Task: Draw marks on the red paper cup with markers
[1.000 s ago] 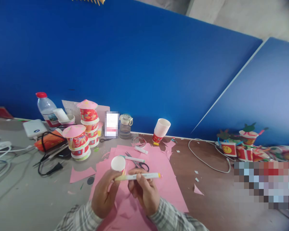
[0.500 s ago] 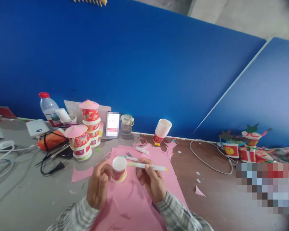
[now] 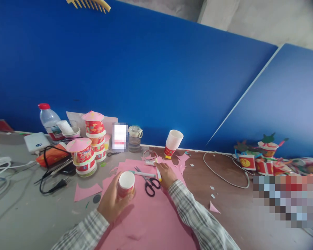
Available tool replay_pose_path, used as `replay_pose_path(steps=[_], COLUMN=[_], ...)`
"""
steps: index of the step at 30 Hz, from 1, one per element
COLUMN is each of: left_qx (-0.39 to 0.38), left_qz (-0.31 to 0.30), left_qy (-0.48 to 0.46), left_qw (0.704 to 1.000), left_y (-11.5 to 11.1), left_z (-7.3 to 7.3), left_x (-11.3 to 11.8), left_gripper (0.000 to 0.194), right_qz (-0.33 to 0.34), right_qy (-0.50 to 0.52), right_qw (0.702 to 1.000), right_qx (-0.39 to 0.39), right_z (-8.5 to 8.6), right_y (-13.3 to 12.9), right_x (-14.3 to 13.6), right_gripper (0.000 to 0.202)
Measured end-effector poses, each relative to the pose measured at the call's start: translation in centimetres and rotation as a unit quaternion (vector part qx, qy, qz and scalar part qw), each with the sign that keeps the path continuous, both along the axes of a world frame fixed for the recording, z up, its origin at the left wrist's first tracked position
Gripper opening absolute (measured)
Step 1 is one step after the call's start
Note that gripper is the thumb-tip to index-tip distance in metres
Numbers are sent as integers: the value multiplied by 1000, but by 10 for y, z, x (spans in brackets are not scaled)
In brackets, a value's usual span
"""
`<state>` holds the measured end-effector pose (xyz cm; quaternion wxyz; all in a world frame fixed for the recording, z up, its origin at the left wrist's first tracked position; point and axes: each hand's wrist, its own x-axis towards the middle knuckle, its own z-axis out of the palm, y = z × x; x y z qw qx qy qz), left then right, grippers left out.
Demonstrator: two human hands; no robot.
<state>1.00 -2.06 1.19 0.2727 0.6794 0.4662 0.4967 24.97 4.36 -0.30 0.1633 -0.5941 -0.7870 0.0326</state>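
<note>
My left hand (image 3: 114,199) is wrapped round a small red and white paper cup (image 3: 126,180), held upright over the pink paper. Further forward, my right hand (image 3: 167,174) has its fingers closed at a white marker with a yellow end (image 3: 159,173), which points towards me. The fingertips are close to a short white tube (image 3: 150,163); whether they touch it I cannot make out. Between the hands lie black-handled scissors (image 3: 151,187) with a green-ended white marker (image 3: 143,174) across their blades. Everything here rests on pink paper (image 3: 148,222).
Two stacked-cup towers with pink cone roofs (image 3: 93,116) stand at left, near a bottle (image 3: 49,121), cables and a black plug (image 3: 58,185). Behind are a lidded jar (image 3: 135,139) and stacked cups (image 3: 173,141). Cup crafts (image 3: 266,163) and a white cable (image 3: 216,177) are at right.
My right hand has moved forward with the yellow-ended marker, away from the cup, uncovering the scissors. My left hand has closed round the cup, which is now off the yellowish ring beneath.
</note>
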Motion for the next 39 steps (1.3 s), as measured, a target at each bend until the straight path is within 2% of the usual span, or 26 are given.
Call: replay_pose_path(steps=[5,10,13,17,20,24,29,32,35,39], left_qx=[3,-21,-27,-34,-36,-42,-53,-52,-44,-15], left_qz=[7,-15,-20,-23,-22,-23,-37,-45,-54,-30], left_qy=[-22,-26,-8,34,35,33,35,34,40,65], left_qw=[1000,999,999,999,999,998,997,997,997,997], left_y=[-2,-6,-8,-9,-9,-8,-8,-8,-7,-5], left_z=[1,-6,-11,-14,-13,-10,-15,-15,-8,-1], left_x=[3,2,0,-1,1,2,0,-1,0,-1], left_gripper=[51,59,62,62,61,57,58,57,57,60], right_qz=[5,61,109,114,115,108,98,99,112,139], right_qy=[14,30,20,11,19,51,121,170,219,278], right_qw=[999,995,991,990,990,988,982,976,967,950], right_qx=[34,71,72,77,83,101,108,97,72,27], right_z=[5,16,11,-2,-3,6,11,11,16,27], right_y=[-1,-8,-10,-9,-8,-10,-13,-14,-17,-22], right_x=[2,-20,-40,-53,-53,-48,-46,-46,-48,-49], right_gripper=[50,36,22,7,8,13,17,18,17,17])
